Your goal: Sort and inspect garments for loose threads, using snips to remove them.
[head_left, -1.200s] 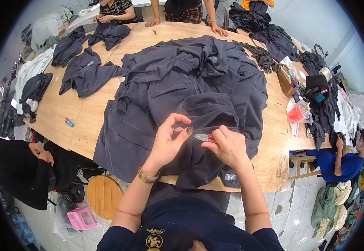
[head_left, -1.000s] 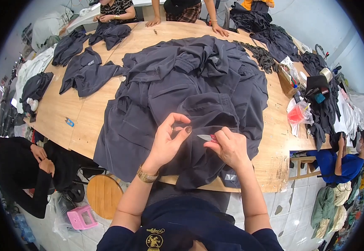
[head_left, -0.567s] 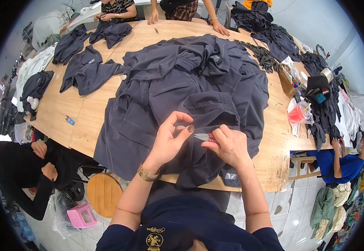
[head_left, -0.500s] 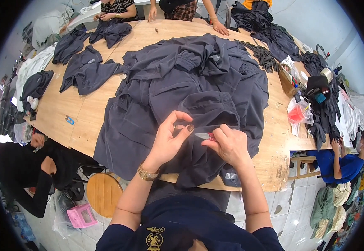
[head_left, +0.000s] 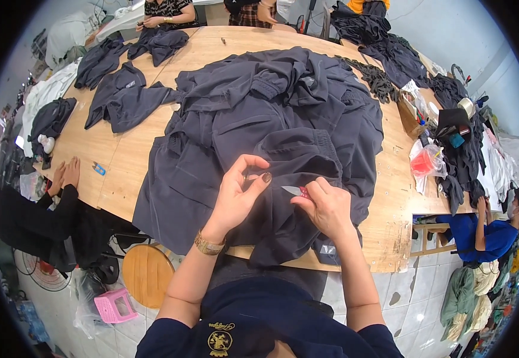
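Note:
My right hand is closed around a pair of thread snips with a red grip, the pale blades pointing left. Facing them, my left hand has its thumb and forefinger curved and apart, with nothing visible between them. Both hands are over the near part of a big heap of dark grey garments. Just beyond my fingers lies a gathered elastic edge of one garment. Some cloth hangs past the table's front edge near my waist.
The wooden table carries blue snips to the left and more dark garments at the far left. A red drink bag and an open box sit at right. Co-workers are around; a stool stands below.
My right hand and the snips have shifted slightly; my left hand is nearly where it was. At left, a co-worker's hands have come onto the table. The far co-worker's hands have left the tabletop.

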Tool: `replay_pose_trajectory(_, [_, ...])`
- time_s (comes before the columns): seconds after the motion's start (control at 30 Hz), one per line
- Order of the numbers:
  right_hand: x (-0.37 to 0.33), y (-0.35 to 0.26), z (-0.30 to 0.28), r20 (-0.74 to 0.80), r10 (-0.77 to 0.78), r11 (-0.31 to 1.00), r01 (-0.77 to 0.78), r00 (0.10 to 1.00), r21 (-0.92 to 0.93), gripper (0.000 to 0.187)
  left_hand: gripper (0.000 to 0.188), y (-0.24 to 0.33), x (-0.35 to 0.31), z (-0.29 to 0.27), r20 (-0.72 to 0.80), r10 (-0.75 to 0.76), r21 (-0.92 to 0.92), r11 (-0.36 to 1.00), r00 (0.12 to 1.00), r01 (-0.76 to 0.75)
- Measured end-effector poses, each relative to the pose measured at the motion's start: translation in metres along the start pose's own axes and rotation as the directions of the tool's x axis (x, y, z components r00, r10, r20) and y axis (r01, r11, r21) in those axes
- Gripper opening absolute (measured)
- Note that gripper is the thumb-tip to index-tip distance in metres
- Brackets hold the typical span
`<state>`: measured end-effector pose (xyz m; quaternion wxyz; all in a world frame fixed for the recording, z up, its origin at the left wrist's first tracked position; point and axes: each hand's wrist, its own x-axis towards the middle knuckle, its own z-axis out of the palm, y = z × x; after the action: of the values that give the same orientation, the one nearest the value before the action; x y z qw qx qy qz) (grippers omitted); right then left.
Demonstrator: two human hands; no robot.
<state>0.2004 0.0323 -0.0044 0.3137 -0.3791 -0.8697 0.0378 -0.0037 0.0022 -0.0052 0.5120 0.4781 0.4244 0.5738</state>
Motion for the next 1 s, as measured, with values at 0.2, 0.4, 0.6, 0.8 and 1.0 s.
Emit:
replay_pose_trajectory(0.2, [0.0042, -0.0003, -0.0002, -0.031, -0.074, 0.995, 0.072, 0.997, -0.065, 0.039, 0.019, 0.0026, -0.0011, 0.0011, 0.017, 0.006, 0.014, 1.000, 1.000, -0.006])
replay_pose_trajectory(0.4, [0.0041, 0.0004, 0.0002, -0.050, -0.103, 0.990, 0.098, 0.993, -0.102, 0.040, 0.020, 0.0016, -0.0006, 0.0017, 0.019, 0.014, 0.012, 1.000, 1.000, -0.014])
replay_pose_trajectory(0.6, [0.0006, -0.0017, -0.0005, -0.057, -0.098, 0.985, 0.089, 0.994, -0.148, 0.041, 0.021, 0.0008, -0.0004, 0.0013, -0.031, -0.007, 0.024, 1.000, 0.999, 0.008])
replay_pose_trajectory(0.8, [0.0020, -0.0046, -0.0033, -0.038, -0.087, 0.983, 0.080, 0.995, -0.164, 0.040, 0.021, 0.0034, -0.0003, 0.0035, -0.026, 0.009, 0.053, 0.999, 1.000, -0.008])
replay_pose_trajectory(1.0, [0.0031, -0.0051, -0.0053, -0.045, -0.113, 0.974, 0.102, 0.993, -0.201, 0.041, 0.021, 0.0036, -0.0009, 0.0040, -0.019, -0.002, 0.015, 1.000, 1.000, 0.003])
